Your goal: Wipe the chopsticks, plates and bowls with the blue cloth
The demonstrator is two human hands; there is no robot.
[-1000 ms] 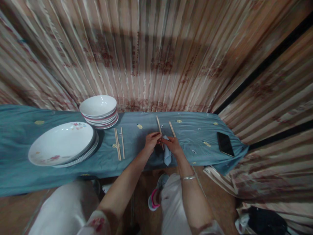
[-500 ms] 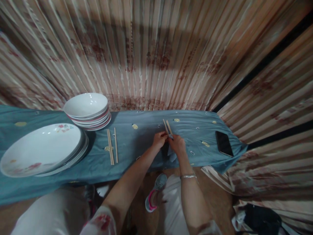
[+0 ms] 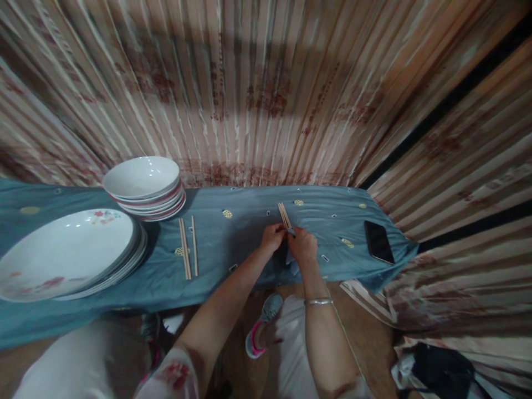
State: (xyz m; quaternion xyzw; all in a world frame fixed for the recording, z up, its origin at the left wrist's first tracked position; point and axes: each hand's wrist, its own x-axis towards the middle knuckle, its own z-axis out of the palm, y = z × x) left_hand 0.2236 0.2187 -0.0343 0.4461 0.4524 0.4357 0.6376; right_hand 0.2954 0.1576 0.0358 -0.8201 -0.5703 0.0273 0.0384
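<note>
Above the table's middle, a small bundle of wooden chopsticks [image 3: 284,214] points away from me. My left hand [image 3: 274,238] pinches the bundle from the left, its fingers closed. Wrapped around a grey cloth [image 3: 292,265], my right hand [image 3: 305,245] presses against the same chopsticks from the right. Part of the cloth hangs below that hand, and the chopsticks' near ends are hidden. Several more chopsticks [image 3: 185,249] lie on the blue tablecloth [image 3: 245,202] left of my hands.
Large floral plates [image 3: 78,252] are stacked at the left. Behind them stands a pile of white bowls [image 3: 143,180] with red bands. A black phone [image 3: 379,242] rests near the table's right end. Pleated curtains [image 3: 257,100] hang along the far side.
The chopsticks' far tips, spread apart before, are now gathered close together. Both hands stay at nearly the same spot, still holding chopsticks and cloth. The view has shifted slightly.
</note>
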